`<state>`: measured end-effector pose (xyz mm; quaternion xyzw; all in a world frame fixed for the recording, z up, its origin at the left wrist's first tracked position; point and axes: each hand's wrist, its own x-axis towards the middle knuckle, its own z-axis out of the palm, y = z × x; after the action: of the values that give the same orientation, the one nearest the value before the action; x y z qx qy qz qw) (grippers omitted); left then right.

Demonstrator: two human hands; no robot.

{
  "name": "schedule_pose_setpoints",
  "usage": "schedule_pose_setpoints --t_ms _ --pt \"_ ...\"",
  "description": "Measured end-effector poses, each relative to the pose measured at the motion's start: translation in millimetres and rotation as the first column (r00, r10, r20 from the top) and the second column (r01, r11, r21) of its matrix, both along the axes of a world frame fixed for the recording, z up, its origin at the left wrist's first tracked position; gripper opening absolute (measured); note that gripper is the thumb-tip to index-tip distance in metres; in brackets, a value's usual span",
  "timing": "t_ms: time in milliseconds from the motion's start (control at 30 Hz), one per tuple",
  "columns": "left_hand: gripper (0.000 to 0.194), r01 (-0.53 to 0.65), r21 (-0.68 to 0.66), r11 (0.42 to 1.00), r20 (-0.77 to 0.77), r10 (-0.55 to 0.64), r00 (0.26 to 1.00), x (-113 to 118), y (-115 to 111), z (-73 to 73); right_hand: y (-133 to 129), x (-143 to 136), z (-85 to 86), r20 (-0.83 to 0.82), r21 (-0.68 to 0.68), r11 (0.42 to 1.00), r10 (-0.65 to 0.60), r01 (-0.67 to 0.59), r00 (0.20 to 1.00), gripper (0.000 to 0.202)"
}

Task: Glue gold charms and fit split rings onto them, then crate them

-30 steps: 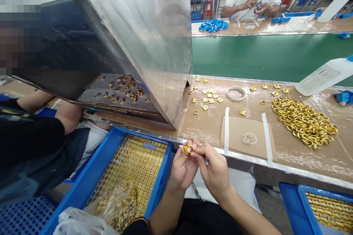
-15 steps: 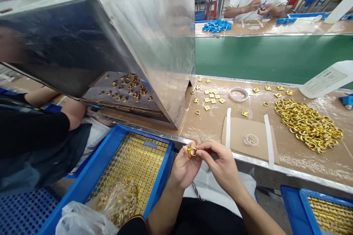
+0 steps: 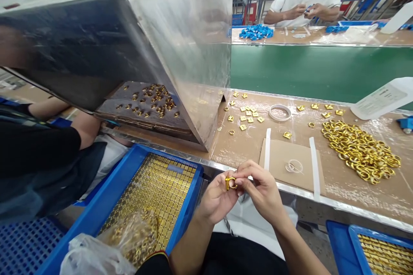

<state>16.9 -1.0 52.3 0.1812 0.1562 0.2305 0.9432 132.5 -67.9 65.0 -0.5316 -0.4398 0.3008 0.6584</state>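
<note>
Brown desk (image 3: pixel 243 149) ahead, my left hand (image 3: pixel 217 201) and right hand (image 3: pixel 265 187) together pinch one gold ring (image 3: pixel 227 184), apparently mid-adjustment, the next move calling for steady, delicate control.

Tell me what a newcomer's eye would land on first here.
The big metal hood would probably win, filling the upper left. Next comes the glittering heap of gold-coloured rings on the bench at right. Below centre, just before the bench's near edge, the left hand and right hand hold a single gold-coloured ring.

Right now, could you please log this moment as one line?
left grip: on gold ring | right grip: same ring | ahead: taped cardboard
</note>
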Motion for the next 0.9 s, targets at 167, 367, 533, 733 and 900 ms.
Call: schedule_pose_setpoints --t_ms 167,367,533,733,900 --pt "0.038 -0.002 0.013 1.000 0.007 0.002 1.000 -2.5 0.0 1.9 0.1 -4.1 0.6 0.062 0.055 0.998 -0.032 0.029 0.998 0.014" --pt "0.039 0.010 -0.001 1.000 -0.030 -0.010 0.999 -3.1 1.3 0.8 -1.1 -4.6 2.6 0.219 0.080 0.994 -0.093 0.077 0.971 0.017" --pt "0.038 -0.004 -0.010 1.000 -0.048 0.003 0.999 -2.5 3.0 0.6 -0.9 -4.9 0.4 0.242 0.091 0.992 -0.106 0.086 0.964 0.017" --pt "0.038 0.000 0.009 1.000 -0.038 0.000 0.999 -3.0 2.4 0.7 -0.5 -5.0 -0.3 0.244 0.093 0.992 -0.108 0.088 0.964 0.017" --pt "0.036 -0.023 0.008 1.000 -0.060 0.023 0.998 -4.1 2.1 -0.7 0.2 -5.8 0.7 0.214 0.075 0.994 -0.100 0.085 0.972 0.017"
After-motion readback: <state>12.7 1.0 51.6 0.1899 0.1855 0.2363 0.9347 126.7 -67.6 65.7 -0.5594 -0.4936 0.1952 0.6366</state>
